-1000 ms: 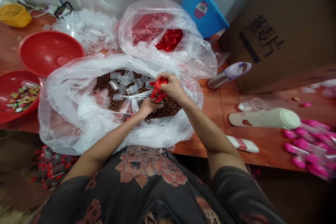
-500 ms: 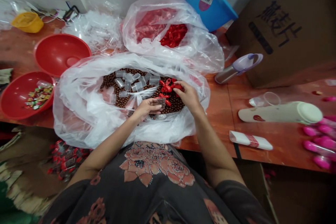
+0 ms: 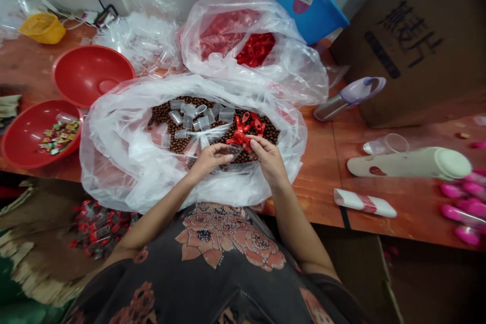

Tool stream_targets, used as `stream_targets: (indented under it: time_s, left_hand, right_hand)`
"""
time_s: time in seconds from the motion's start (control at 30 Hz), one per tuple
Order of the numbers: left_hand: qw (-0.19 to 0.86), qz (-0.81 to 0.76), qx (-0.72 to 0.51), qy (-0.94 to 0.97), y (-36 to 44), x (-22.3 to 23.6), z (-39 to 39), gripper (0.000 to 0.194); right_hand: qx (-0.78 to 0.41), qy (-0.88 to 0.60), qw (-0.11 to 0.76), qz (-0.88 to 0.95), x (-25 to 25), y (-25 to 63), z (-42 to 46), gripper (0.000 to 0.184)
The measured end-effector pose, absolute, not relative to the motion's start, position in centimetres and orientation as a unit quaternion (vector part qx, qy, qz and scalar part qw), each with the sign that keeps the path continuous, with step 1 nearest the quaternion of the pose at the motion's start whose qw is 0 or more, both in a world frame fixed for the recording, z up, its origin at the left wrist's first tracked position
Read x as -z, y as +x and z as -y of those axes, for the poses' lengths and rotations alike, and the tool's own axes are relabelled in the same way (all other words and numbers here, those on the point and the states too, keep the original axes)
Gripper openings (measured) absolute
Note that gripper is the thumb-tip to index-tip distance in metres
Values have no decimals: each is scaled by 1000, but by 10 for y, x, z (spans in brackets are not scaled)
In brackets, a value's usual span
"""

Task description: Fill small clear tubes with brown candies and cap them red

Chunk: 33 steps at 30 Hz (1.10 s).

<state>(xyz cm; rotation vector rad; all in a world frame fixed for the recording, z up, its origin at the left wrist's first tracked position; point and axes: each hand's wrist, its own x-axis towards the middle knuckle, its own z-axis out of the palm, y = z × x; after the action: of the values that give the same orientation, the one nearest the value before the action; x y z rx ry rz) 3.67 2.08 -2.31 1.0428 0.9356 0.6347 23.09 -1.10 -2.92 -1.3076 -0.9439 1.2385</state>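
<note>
The left hand pinches a small clear plastic cup, and the right hand pinches red plastic caps. Both are over brown beads in a clear bag at the bench's front edge.

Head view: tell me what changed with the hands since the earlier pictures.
The right hand let go of the bunch of red plastic pieces onto the brown beads and now pinches them beside the clear plastic cup held in the left hand. The beads and white plastic bag stayed as they were.
</note>
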Motion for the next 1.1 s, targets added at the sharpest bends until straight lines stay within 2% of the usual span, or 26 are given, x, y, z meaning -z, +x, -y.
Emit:
stream_targets:
  time_s: [0.17, 0.37, 0.5, 0.6, 0.77, 1.03, 1.1]
  left_hand:
    - [706, -428, -287, 486, 34, 25, -18, 43]
    - [678, -455, -268, 511, 29, 22, -16, 41]
    - [684, -450, -244, 519, 30, 18, -14, 37]
    - [696, -441, -240, 513, 32, 18, -12, 35]
    - [698, -445, -241, 506, 32, 21, -11, 35]
    - [707, -440, -242, 498, 28, 24, -9, 32]
    - [714, -441, -250, 483, 29, 26, -7, 34]
  right_hand:
    - [-534, -530, 525, 399, 28, 228, 15, 26]
    - [-597, -505, 511, 356, 28, 233, 18, 30]
    - [-599, -502, 501, 371, 32, 236, 21, 35]
    - [-568, -510, 502, 407, 32, 233, 25, 37]
    - [-468, -506, 490, 534, 27, 224, 33, 30]
    - [-374, -490, 461, 639, 37, 222, 38, 38]
    - [-352, -489, 446, 662, 37, 221, 38, 47]
